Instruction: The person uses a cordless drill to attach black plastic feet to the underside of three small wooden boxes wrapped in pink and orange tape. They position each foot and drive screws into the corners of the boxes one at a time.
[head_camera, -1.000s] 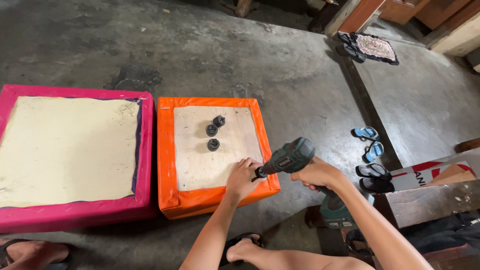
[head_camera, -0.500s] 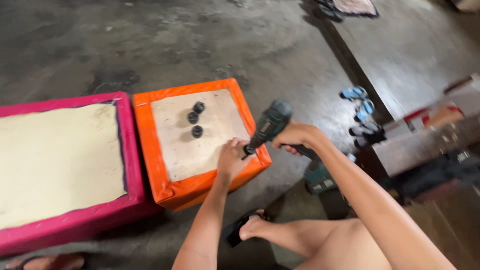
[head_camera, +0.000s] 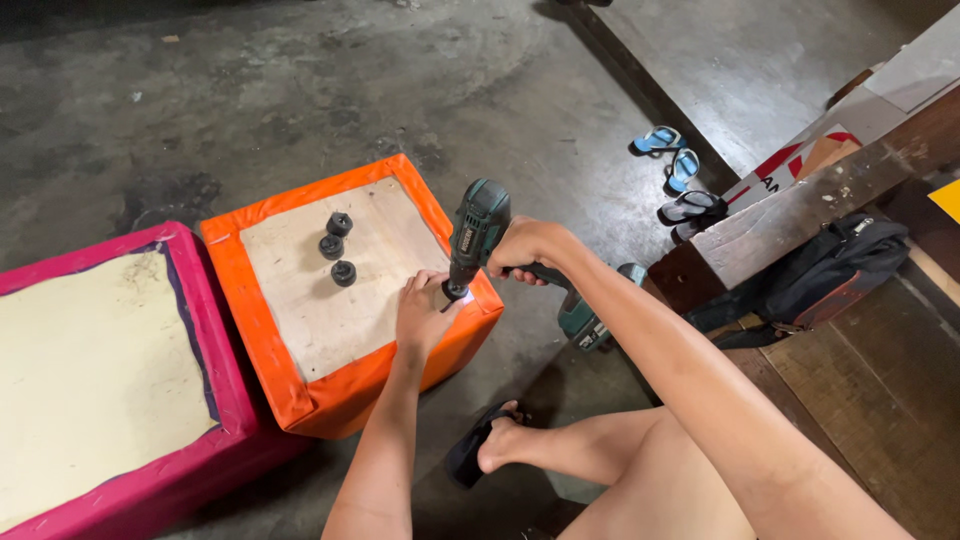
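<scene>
Since earlier, the cordless drill (head_camera: 478, 232) has tipped steeper onto the orange stool (head_camera: 300, 400), right hand (head_camera: 530, 250) clenched around its grip. Left hand (head_camera: 422, 315) rests open beside the bit; three black feet (head_camera: 338, 248) stand further back.

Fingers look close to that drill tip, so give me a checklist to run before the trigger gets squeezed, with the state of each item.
1. Right hand grips the green drill by its handle: ok.
2. Drill tip pointed down at the near right corner of the orange box: ok.
3. Left hand clear of the tip: not ok, its fingers rest right beside it.
4. Three black round feet out of the way: ok, they sit apart on the wooden panel.
5. Bit seated in a screw: cannot tell, the tip is hidden by the fingers.
6. Pink box crowding the work: ok, it lies to the left.
</scene>
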